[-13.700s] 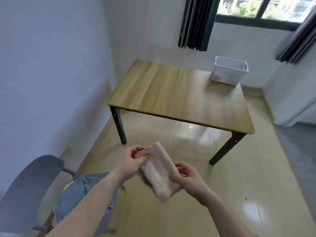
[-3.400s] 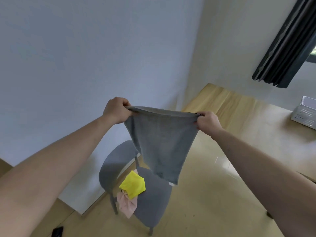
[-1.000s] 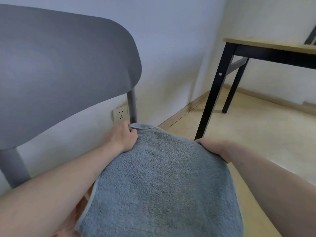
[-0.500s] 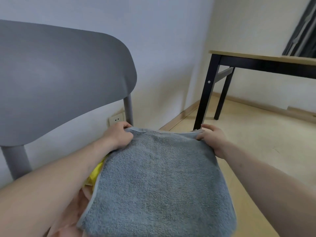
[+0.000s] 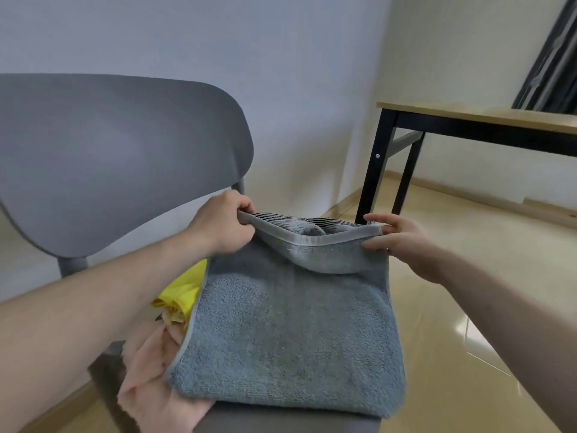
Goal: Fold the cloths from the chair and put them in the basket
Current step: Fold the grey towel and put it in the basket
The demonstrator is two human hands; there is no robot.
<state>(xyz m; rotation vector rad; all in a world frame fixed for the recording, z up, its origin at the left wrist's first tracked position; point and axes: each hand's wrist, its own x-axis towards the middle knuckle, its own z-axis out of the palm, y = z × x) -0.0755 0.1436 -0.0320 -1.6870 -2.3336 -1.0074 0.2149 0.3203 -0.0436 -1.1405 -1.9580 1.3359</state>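
We see the grey towel (image 5: 290, 332) flat on the chair (image 5: 118, 157) seat, long axis running 6 to 12 o'clock. Left hand (image 5: 223, 225) pinches its far edge at 11 o'clock, right hand (image 5: 398, 239) at 1, lifting it. Yellow cloth (image 5: 184, 292) and pink cloth (image 5: 150, 379) lie at 9 o'clock.

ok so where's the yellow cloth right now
In the head view the yellow cloth lies on the chair seat, left of the grey towel and partly tucked under its edge, just beyond the pink cloth.
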